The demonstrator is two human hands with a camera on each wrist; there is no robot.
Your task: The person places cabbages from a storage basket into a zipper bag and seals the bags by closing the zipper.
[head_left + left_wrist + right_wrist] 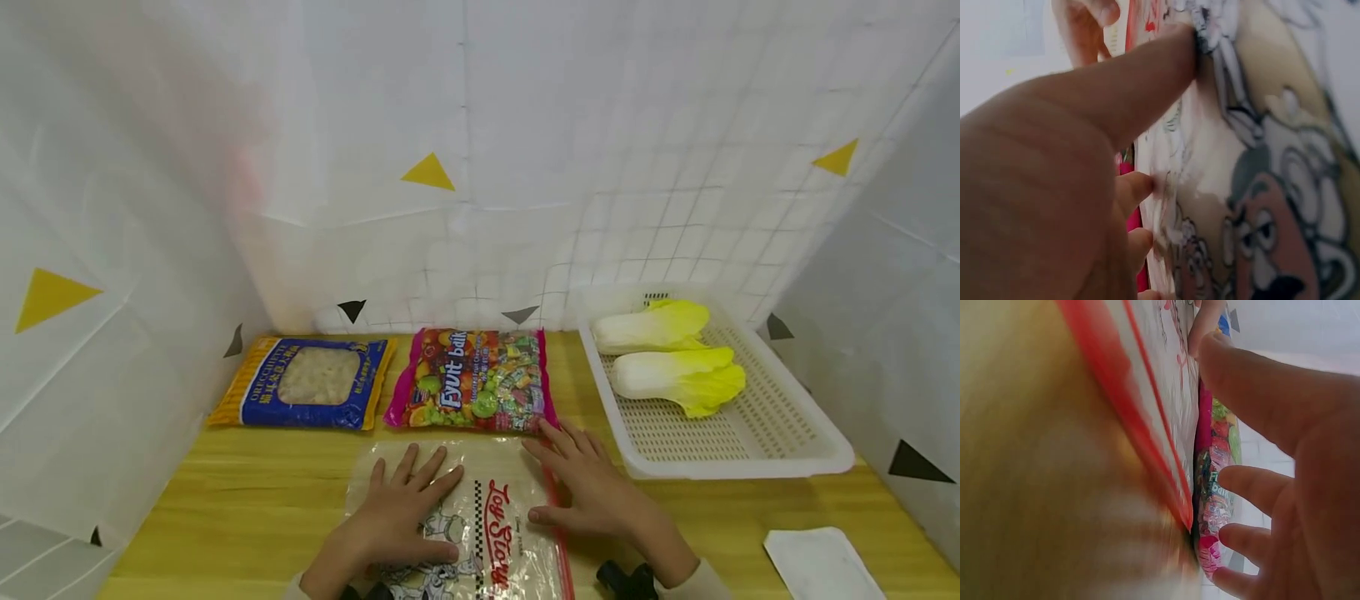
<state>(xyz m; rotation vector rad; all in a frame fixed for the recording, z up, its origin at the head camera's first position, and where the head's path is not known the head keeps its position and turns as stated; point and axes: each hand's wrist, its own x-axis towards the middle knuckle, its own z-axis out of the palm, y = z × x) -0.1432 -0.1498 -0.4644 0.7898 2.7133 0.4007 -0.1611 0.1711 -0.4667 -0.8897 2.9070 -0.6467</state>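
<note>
A clear zip bag [501,533] printed with "Toy Story" and cartoon figures lies flat on the table, its red zip edge at the right. My left hand [405,518] rests on the bag with its fingers spread. Above the red edge is my right hand [592,485], fingers apart and holding nothing. The right wrist view shows the red zip edge [1141,400] with the right fingers a little off it. A candy bag [480,379] marked "Fruit balk" lies just beyond the zip bag, near the right fingertips.
At the back left is a blue and yellow pasta bag [318,379]. A white plastic basket [806,425] on the right holds two cabbages [675,379]. A white packet [821,562] lies at the front right. White sheeting [517,125] surrounds the wooden table [247,500].
</note>
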